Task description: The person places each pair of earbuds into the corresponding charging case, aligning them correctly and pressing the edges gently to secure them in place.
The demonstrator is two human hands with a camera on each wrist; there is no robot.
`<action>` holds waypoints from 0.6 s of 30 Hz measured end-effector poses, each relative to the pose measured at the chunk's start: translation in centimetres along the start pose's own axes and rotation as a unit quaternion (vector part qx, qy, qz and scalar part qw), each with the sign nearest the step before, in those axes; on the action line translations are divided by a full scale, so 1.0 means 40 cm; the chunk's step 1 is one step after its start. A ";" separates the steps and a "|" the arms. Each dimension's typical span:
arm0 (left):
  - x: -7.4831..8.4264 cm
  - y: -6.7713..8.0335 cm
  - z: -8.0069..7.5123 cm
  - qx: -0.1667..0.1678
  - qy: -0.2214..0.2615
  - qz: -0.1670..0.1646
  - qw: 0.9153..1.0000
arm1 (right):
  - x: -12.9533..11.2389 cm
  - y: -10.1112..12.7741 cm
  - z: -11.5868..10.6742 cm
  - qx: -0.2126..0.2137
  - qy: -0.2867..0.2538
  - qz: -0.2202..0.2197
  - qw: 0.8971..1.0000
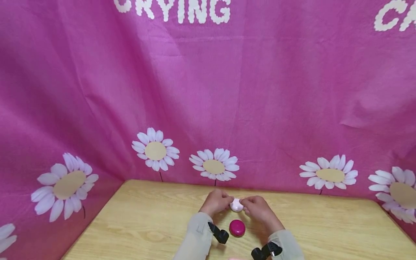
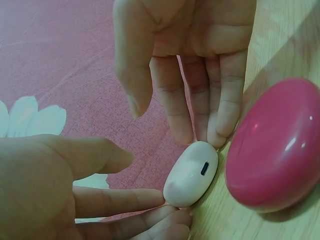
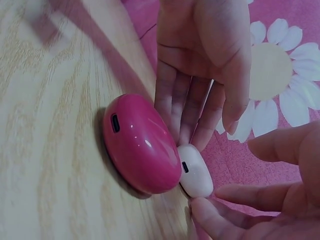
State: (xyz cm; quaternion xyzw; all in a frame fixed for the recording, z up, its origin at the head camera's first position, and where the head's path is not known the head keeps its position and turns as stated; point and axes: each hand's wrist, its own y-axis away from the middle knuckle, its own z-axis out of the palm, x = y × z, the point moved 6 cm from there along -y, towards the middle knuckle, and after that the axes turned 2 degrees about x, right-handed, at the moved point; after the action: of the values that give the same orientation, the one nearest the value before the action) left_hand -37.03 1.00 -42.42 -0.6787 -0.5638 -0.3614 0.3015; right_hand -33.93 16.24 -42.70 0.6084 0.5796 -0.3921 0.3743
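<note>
White oval case (image 1: pixel 236 205), charging port visible, resting on the table (image 1: pixel 146 224) between the fingertips of both hands. Left hand (image 1: pixel 217 203) and right hand (image 1: pixel 256 208) touch its opposite ends with nearly straight fingers (image 2: pixel 220 110). Magenta oval case (image 1: pixel 237 228) lies just beside it, nearer the wrists.

I see even, soft light in head view; wrist cams dimmer, slightly blurry, w/ small glare spots on magenta case (image 3: pixel 142 145).
</note>
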 end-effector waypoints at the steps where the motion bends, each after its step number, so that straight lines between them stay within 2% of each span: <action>1: 0.001 0.001 -0.001 -0.001 0.002 -0.001 1.000 | 0.000 -0.001 0.000 0.001 0.001 -0.001 1.000; 13: -0.012 -0.004 -0.007 0.003 0.018 -0.009 1.000 | -0.004 -0.004 -0.022 0.007 0.020 -0.010 1.000; 18: -0.001 -0.021 -0.045 0.035 -0.008 0.026 0.999 | -0.031 -0.008 -0.041 0.002 0.012 -0.019 1.000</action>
State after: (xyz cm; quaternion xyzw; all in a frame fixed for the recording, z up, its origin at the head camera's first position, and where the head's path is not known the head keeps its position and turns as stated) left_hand -38.11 -0.33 -41.47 -0.6851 -0.5604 -0.3278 0.3302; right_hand -34.23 17.24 -40.90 0.6025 0.5951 -0.3931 0.3583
